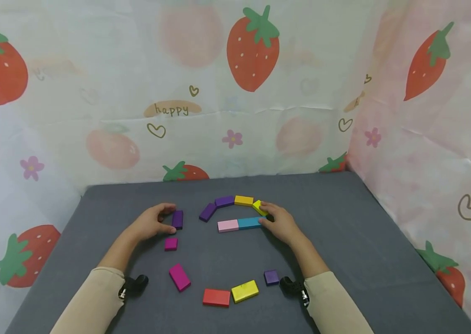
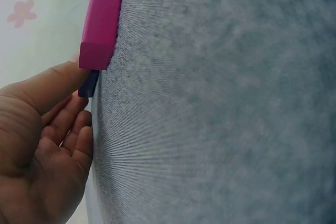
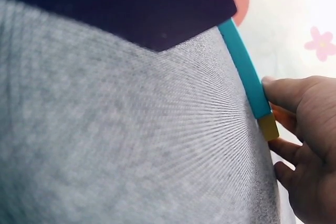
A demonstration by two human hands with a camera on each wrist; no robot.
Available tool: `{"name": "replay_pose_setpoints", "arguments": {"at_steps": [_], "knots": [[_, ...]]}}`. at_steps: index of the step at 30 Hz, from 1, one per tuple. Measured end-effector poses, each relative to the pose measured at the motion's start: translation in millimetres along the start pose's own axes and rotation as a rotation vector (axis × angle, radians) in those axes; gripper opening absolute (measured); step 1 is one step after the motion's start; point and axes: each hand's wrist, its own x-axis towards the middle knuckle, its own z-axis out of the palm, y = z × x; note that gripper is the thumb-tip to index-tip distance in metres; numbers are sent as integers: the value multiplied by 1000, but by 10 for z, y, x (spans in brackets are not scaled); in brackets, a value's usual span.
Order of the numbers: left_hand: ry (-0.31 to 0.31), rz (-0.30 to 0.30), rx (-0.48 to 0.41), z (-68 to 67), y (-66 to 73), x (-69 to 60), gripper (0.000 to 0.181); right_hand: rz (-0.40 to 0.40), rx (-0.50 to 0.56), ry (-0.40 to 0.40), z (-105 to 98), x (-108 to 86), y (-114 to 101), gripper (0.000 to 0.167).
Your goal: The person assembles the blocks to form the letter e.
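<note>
In the head view, my left hand (image 1: 151, 221) is at the left end of the layout, thumb and fingertips at the two ends of a purple block (image 1: 178, 220). The left wrist view shows its thumb against that dark block, partly hidden behind a magenta block (image 2: 100, 27). My right hand (image 1: 279, 223) is at the right end of an arc of blocks, fingers and thumb about a yellow block (image 1: 259, 207). Its thumb lies close by the end of a blue block (image 1: 249, 223), which adjoins a pink block (image 1: 228, 226). Fingers partly cover the yellow block.
The arc continues left with an orange block (image 1: 243, 200) and two purple blocks (image 1: 224, 201). Nearer are a small magenta block (image 1: 170, 244), a longer magenta one (image 1: 179, 277), a red block (image 1: 216, 297), another yellow block (image 1: 244, 291) and a small purple block (image 1: 271, 277) on grey cloth (image 1: 319, 199).
</note>
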Motion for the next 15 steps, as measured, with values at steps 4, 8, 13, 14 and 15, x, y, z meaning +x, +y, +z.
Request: {"name": "replay_pose_setpoints", "arguments": {"at_steps": [4,8,13,14,15], "knots": [[6,-1,15,10,11,3,76,3,7,-5,14,1,13,51],[16,4,36,8,20,4,72,8,21,-8,18,-8,14,51],[27,3,46,5,36,7,69,10,17,-5,11,-5,10,51],[27,5,44,4,43,6,69,11,15,-4,9,-4,9,51],[31,-1,37,2,49,4,69,11,12,-2,7,-3,9,51]]}}
